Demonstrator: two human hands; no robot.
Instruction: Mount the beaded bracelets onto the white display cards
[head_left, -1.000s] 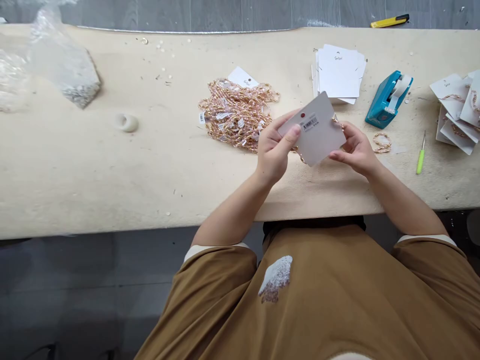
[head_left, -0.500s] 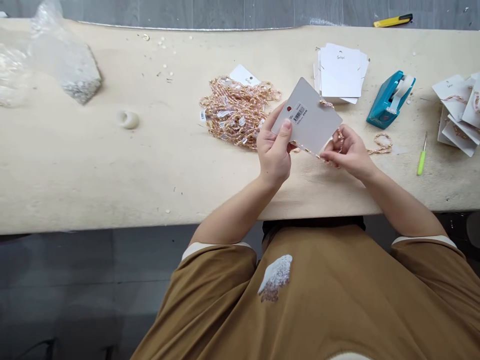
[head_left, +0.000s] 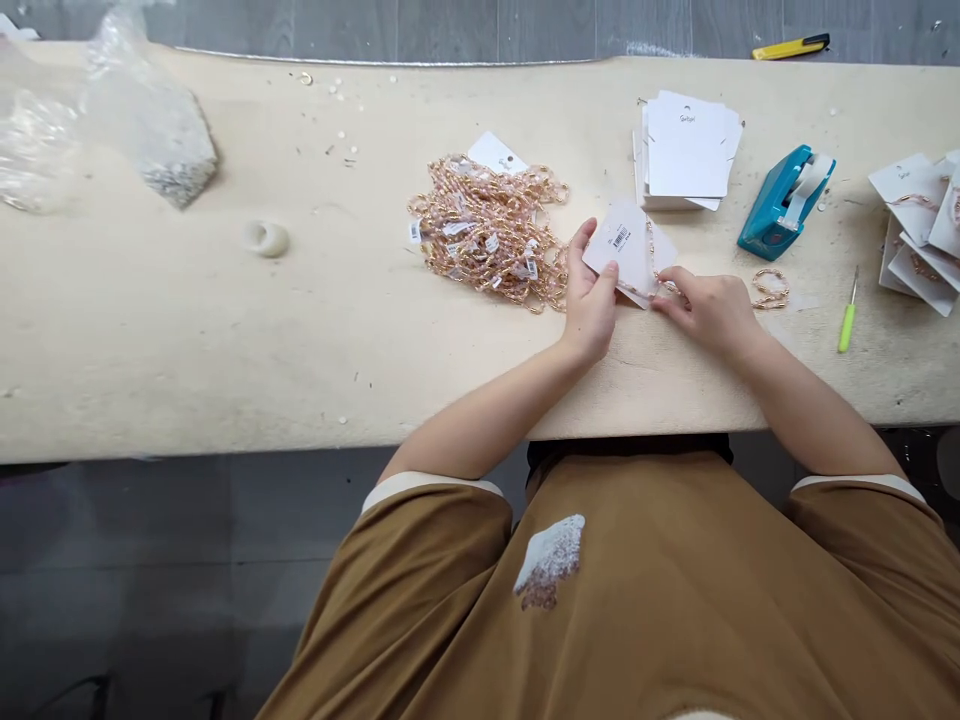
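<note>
My left hand (head_left: 592, 305) grips the lower left edge of a white jewelry card (head_left: 630, 240) with a barcode label, thumb on top. A pink and gold beaded strand (head_left: 651, 245) runs over the card's right part and along its lower edge. Beside the card's right corner, the fingers of my right hand (head_left: 709, 308) pinch part of that strand. More of a beaded chain (head_left: 771, 290) lies on the table just right of this hand. To the left of my left hand is a heap of beaded strands (head_left: 487, 230) with small tags among them.
Behind my hands stands a stack of white cards (head_left: 686, 150). Right of it are a blue tape dispenser (head_left: 776, 205), a green-handled pointed tool (head_left: 847, 325) and cards with strands (head_left: 919, 220). A tape roll (head_left: 266, 238) and plastic bag (head_left: 169, 140) lie left; a yellow cutter (head_left: 787, 48) lies beyond the table.
The card has come down toward the table and tilted flatter, moving slightly right with my left hand. My right hand has shifted a little right and still pinches the strand.
</note>
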